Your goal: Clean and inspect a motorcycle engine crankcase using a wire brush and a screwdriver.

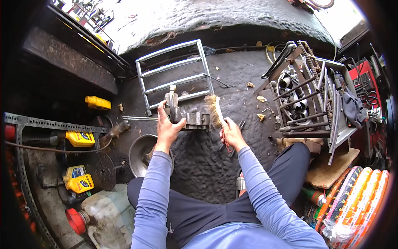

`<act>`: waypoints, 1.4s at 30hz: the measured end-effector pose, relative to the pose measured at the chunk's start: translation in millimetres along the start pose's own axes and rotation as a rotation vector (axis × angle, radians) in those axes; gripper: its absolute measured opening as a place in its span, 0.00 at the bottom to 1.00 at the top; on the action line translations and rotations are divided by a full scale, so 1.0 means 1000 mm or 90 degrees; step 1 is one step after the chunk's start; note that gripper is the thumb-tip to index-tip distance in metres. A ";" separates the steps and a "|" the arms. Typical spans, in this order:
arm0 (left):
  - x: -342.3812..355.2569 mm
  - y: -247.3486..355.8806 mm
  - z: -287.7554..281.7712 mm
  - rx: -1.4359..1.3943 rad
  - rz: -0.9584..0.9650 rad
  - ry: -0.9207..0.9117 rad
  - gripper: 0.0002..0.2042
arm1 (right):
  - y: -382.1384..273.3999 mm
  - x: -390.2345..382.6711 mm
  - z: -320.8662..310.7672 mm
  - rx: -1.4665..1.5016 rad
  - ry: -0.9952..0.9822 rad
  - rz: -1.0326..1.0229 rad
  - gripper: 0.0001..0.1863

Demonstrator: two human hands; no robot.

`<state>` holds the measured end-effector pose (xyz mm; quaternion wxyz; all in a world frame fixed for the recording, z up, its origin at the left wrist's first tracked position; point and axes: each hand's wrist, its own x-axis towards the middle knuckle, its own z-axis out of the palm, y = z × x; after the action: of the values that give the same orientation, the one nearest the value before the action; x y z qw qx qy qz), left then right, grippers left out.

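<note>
My left hand (168, 128) grips a dark grey, blocky metal part (195, 120) in front of me, thumb and fingers spread around its left end. A brass-coloured fitting (172, 88) stands up at the far side of that part. My right hand (233, 133) is closed on the pale handle of a brush (214, 108). The brush's straw-coloured bristles face left, close beside the right end of the metal part; whether they touch I cannot tell. Red-handled pliers (228, 146) show partly behind my right hand.
A metal bowl (137, 155) stands near my left knee. Beyond my hands lies a ladder-like metal frame (176, 63). A rack of bars and parts (300, 97) stands right. Yellow bottles (81, 182) and a big red-capped jug (105, 213) are left; wrapped tyres (360, 199) lie right.
</note>
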<state>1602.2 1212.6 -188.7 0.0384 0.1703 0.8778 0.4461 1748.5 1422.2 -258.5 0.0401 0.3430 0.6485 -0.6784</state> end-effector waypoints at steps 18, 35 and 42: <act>0.004 0.005 0.012 -0.006 0.026 0.004 0.43 | 0.034 0.061 0.006 0.167 -0.043 -0.073 0.16; -0.009 0.011 0.009 -0.001 0.045 0.036 0.41 | -0.012 0.009 0.075 -0.180 0.269 -0.204 0.11; -0.013 0.024 0.024 0.036 0.047 0.063 0.42 | -0.029 0.026 0.058 -0.358 0.251 -0.176 0.12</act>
<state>1626.6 1240.0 -185.1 -0.0263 0.1814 0.8840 0.4300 1690.3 1384.6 -252.0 -0.0851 0.3516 0.8451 -0.3937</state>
